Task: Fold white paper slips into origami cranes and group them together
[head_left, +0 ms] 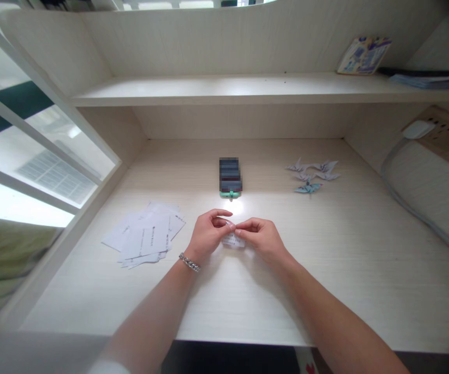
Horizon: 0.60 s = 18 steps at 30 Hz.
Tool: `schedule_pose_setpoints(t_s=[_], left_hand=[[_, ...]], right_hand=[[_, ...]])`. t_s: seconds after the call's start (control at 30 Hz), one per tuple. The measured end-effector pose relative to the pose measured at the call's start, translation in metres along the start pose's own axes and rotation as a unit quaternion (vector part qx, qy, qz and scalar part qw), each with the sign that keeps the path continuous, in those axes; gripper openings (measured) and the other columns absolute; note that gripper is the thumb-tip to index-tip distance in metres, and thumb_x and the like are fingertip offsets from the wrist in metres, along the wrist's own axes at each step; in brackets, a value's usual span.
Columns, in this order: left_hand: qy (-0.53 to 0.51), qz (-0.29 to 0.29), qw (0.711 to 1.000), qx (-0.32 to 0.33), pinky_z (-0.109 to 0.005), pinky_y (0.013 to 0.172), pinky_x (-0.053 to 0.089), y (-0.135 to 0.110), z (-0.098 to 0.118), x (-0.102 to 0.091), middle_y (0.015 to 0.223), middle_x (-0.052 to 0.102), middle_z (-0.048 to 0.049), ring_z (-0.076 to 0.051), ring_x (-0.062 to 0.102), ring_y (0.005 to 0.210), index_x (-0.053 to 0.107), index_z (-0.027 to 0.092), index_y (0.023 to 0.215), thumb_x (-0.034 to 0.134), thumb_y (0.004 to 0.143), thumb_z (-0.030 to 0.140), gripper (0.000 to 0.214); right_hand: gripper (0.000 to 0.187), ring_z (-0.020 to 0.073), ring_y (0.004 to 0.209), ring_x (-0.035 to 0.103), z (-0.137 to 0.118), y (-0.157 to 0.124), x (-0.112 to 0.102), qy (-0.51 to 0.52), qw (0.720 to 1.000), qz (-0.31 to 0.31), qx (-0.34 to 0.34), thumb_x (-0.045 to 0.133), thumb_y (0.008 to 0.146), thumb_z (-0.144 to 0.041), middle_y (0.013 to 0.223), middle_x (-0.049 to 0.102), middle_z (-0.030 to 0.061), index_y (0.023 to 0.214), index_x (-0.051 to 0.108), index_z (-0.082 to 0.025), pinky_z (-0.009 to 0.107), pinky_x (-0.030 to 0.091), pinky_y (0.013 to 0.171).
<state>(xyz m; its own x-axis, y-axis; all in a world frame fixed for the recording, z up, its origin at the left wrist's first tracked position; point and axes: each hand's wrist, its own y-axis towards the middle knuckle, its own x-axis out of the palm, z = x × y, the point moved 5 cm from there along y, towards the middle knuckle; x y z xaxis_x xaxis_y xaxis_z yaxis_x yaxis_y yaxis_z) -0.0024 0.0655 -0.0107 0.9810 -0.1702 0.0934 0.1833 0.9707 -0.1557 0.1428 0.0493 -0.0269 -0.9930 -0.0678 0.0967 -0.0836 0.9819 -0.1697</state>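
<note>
A small piece of folded white paper with printed marks is pinched between my two hands, just above the middle of the desk. My left hand, with a chain bracelet at the wrist, grips its left side between thumb and fingers. From the right, my right hand pinches its upper edge with thumb and forefinger. The fingers cover part of the paper, so its full folded shape cannot be made out. Beyond the hands lies a phone with a blurred-out screen and a green lower edge.
Loose printed paper sheets lie in a pile at the left. Several folded paper cranes stand at the back right, one of them blue. A shelf spans the back. At right, a cable hangs from a wall socket.
</note>
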Motion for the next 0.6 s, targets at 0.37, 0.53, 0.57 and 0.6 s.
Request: schedule_pose_setpoints(t_s=[0.37, 0.53, 0.57, 0.6], left_hand=[[-0.050, 0.005, 0.999, -0.017, -0.027, 0.060, 0.050, 0.0009, -0.0035, 0.0004, 0.069, 0.070, -0.0069, -0.016, 0.064, 0.062, 0.063, 0.011, 0.094, 0.075, 0.060, 0.021, 0.038], [-0.040, -0.007, 0.999, -0.005, -0.026, 0.059, 0.048, 0.0003, -0.0010, -0.0002, 0.072, 0.070, -0.0069, -0.016, 0.063, 0.063, 0.063, 0.012, 0.100, 0.071, 0.067, 0.027, 0.038], [-0.027, -0.007, 1.000, 0.002, -0.025, 0.060, 0.048, 0.0004, -0.0010, -0.0004, 0.072, 0.069, -0.0064, -0.015, 0.063, 0.064, 0.063, 0.012, 0.099, 0.071, 0.067, 0.028, 0.037], [-0.013, -0.007, 1.000, 0.008, -0.025, 0.060, 0.048, 0.0004, -0.0013, -0.0003, 0.071, 0.069, -0.0060, -0.015, 0.063, 0.064, 0.064, 0.012, 0.098, 0.072, 0.066, 0.028, 0.036]], right_hand=[[0.025, 0.0141, 0.053, 0.055, 0.0003, 0.0004, 0.0020, -0.008, 0.999, -0.022, 0.030, 0.076, 0.059, -0.035, 0.060, 0.064, 0.0047, 0.069, 0.067, -0.014, 0.027, 0.041, 0.050], [0.024, 0.0143, 0.054, 0.056, 0.0014, 0.0014, 0.0016, 0.027, 0.999, -0.019, 0.026, 0.077, 0.058, -0.034, 0.061, 0.065, 0.0046, 0.068, 0.067, -0.014, 0.028, 0.042, 0.053], [0.025, 0.0144, 0.054, 0.056, 0.0012, 0.0016, 0.0011, 0.027, 0.999, -0.014, 0.022, 0.077, 0.058, -0.035, 0.061, 0.065, 0.0046, 0.068, 0.068, -0.014, 0.028, 0.042, 0.053], [0.025, 0.0145, 0.053, 0.056, 0.0010, 0.0016, 0.0006, 0.024, 1.000, -0.009, 0.018, 0.077, 0.058, -0.035, 0.061, 0.065, 0.0046, 0.068, 0.068, -0.014, 0.028, 0.042, 0.052]])
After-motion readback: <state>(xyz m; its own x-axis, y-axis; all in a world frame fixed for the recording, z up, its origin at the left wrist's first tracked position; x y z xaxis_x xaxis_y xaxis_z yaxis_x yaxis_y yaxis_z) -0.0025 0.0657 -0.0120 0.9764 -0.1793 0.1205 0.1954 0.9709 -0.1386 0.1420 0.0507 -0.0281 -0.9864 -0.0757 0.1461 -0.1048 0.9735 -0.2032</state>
